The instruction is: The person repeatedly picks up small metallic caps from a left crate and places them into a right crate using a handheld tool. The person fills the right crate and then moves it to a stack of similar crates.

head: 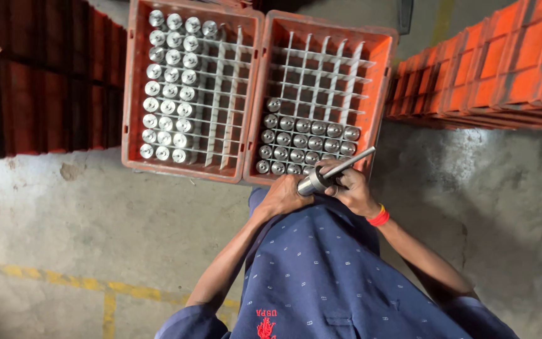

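Both hands clenched on one silver metal cylinder with a thin rod (329,174) just over the near edge of the right orange plastic grid crate (381,47), left hand (285,196) at its thick end, right hand (351,188) covering its middle, fingertips hidden, left orange crate (134,81) beside, half-filled.

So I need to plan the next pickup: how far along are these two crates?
Done: the left crate has its three left columns filled with metal cylinders; the right crate has roughly its nearest three rows filled. In hand: both hands, left hand and right hand, hold one shafted metal part. Left: the empty grid cells in both crates.
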`<state>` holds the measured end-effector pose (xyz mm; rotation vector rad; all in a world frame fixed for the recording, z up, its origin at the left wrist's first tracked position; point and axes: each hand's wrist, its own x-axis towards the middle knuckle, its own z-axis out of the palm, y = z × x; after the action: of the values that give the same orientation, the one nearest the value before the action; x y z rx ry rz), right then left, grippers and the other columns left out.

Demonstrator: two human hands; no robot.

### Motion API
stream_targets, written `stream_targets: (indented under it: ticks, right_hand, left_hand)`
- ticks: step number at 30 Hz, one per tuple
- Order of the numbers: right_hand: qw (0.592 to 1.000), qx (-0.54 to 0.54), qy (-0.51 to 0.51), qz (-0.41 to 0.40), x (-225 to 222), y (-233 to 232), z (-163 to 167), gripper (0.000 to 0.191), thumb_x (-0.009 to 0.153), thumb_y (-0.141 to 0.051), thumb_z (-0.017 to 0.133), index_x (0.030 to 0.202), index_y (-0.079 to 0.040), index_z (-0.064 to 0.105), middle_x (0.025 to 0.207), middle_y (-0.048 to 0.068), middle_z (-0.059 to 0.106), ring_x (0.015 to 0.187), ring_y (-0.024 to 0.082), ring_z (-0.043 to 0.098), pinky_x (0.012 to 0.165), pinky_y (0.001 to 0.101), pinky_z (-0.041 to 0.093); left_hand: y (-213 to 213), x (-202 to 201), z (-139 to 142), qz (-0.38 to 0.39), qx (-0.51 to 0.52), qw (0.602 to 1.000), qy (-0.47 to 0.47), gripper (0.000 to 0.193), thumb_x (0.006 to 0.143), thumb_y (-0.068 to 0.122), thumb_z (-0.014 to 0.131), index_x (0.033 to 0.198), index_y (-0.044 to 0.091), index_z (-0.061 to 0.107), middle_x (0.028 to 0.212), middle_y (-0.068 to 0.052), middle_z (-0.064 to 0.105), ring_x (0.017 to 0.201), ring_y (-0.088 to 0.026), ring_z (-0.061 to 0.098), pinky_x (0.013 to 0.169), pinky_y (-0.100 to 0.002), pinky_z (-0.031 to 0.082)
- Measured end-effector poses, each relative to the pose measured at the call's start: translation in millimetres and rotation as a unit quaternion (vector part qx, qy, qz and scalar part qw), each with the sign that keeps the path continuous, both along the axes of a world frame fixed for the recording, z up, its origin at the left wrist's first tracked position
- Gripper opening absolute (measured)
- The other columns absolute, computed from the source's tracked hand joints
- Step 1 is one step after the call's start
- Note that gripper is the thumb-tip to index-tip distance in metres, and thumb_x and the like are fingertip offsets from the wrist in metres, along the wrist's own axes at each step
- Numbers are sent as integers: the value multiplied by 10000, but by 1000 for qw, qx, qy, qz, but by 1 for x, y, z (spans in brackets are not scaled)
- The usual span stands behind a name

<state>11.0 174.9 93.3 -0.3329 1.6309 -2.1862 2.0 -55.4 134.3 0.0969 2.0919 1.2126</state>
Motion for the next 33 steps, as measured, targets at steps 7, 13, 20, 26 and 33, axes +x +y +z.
stream_targets:
  ticks: [7, 13, 20, 26, 33]
  right_hand:
    - [972, 37, -17, -231, 11, 12, -20, 374, 934, -28, 739, 1279, 12, 599, 1262, 68, 618, 1109, 132, 581, 962, 267, 487]
    - [939, -6, -25, -343, 6, 11, -24, 318, 988, 60, 653, 1296, 15, 590, 1132, 0, 608, 941, 46, 531, 858, 196, 454]
    - [933, 27, -100, -345, 34, -14, -27, 376, 945, 47, 691, 1307, 20, 593, 1134, -16, 596, 929, 46, 523, 838, 198, 445]
    - [915, 52, -111, -383, 53, -22, -29, 377, 927, 31, 677, 1294, 10, 592, 1190, -7, 616, 1022, 63, 555, 918, 212, 442]
    - [913, 63, -101, -390, 65, -28, -11, 311, 967, 13, 649, 1274, 11, 601, 1202, 28, 638, 1083, 103, 579, 1001, 253, 439]
  left_hand:
    - [-20, -48, -41, -100, -75, 980, 156, 515, 843, 292, 806, 1282, 86, 633, 880, -218, 746, 725, -324, 711, 649, -459, 565]
    - [-22, -143, -113, -170, -387, 819, 387, 460, 889, 58, 658, 1326, -11, 533, 1027, -243, 687, 487, -148, 616, 342, -267, 490]
    - [-39, -153, -97, -134, -165, 865, 454, 460, 806, -68, 629, 1247, 65, 615, 1138, -219, 680, 928, -353, 687, 639, -376, 560]
    - [-69, -158, -53, 76, 101, 913, 387, 335, 833, -39, 752, 1154, 45, 704, 1089, -167, 702, 982, -383, 699, 838, -434, 566]
    - [-156, -266, -76, 173, -262, 854, 414, 660, 689, 27, 808, 1319, 64, 611, 1304, -270, 512, 1295, -467, 437, 1012, -568, 417]
